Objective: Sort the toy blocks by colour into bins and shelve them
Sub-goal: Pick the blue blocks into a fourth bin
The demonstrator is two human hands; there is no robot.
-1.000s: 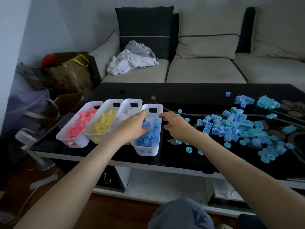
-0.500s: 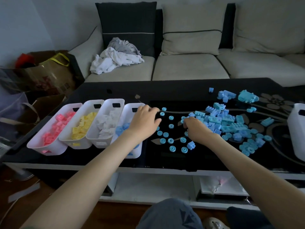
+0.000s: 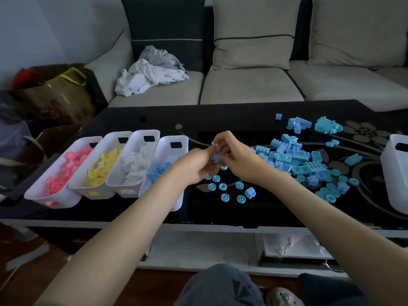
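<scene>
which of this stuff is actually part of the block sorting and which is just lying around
Part of the job: four filled bins, spare white bin, loose blue blocks, blue block held between left hand and right hand.

Lying about: crumpled clothes, sofa cushions, paper bags.

Dim and bluish, brighter toward upper right; faint sheen on the glossy table [image 3: 242, 120]; wide-angle bending at edges; smeared blur lower left.

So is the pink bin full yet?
Not full, only partly filled: the pink blocks cover the floor of the leftmost bin, and its white inner walls rise bare above them.
</scene>
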